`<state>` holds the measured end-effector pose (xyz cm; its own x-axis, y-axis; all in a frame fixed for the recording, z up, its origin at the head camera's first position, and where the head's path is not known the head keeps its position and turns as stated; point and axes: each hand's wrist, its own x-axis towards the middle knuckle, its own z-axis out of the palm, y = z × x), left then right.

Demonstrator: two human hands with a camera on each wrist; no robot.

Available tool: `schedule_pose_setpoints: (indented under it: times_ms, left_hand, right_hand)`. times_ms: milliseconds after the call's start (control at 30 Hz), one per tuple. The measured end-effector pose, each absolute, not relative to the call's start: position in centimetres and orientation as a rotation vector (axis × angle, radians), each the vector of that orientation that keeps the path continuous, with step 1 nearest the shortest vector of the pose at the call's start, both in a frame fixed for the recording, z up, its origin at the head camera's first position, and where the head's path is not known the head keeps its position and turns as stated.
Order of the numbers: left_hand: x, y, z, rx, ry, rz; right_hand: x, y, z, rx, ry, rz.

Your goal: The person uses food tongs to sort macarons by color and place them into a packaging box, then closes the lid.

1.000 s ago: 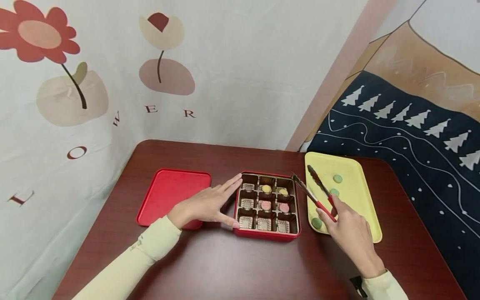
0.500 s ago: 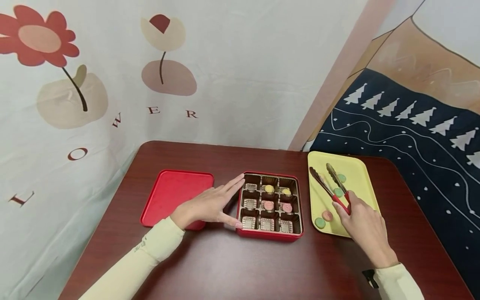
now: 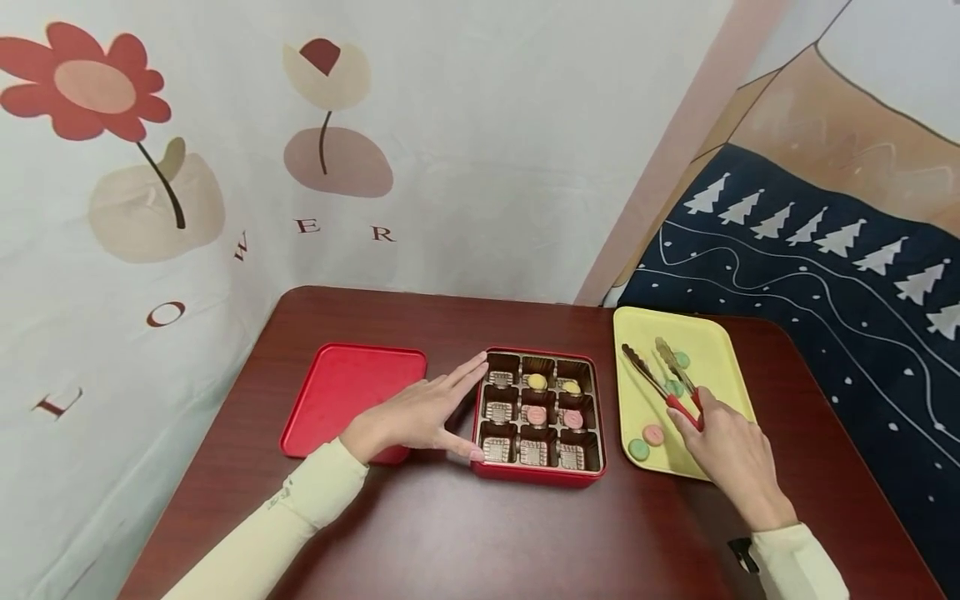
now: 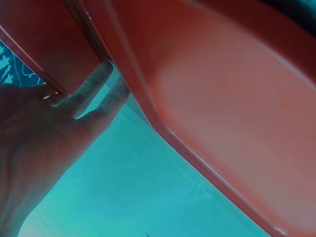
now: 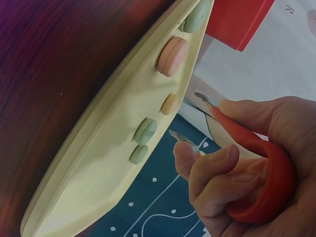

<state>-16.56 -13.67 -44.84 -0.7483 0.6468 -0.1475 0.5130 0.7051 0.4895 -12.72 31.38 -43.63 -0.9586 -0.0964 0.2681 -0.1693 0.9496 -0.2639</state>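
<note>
My left hand (image 3: 416,415) lies with straight fingers along the left side of a red box (image 3: 536,477), thumb at its front corner. The box has a divided dark insert with yellow macarons (image 3: 537,382) in the back row and pink macarons (image 3: 536,415) in the middle row. My right hand (image 3: 731,450) grips red-handled tongs (image 3: 683,412), curled round the handle in the right wrist view. The tong arms stand apart over the yellow tray (image 3: 723,350), nothing between their tips. Near the tray's front lie a green macaron (image 3: 639,450) and a pink macaron (image 3: 653,435).
Left of the box a red lid (image 3: 352,383) lies on the brown table (image 3: 465,533), partly under my left hand. Further green macarons (image 5: 146,131) and a small orange macaron (image 5: 169,104) sit on the tray. A patterned curtain (image 3: 480,150) hangs behind the table.
My right hand and the tongs have moved right, from between box and tray to over the tray. The pink macaron at the tray's front has come into view. My left hand stays at the box.
</note>
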Motion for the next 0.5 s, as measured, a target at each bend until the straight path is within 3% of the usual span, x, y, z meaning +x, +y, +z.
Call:
schedule_pose_setpoints:
  times_ms: [500]
  left_hand:
    - [-16.41,-13.65,-44.7,0.932,2.601,0.657]
  right_hand:
    - [-13.12,31.58,-44.04,0.236,-2.842,0.398]
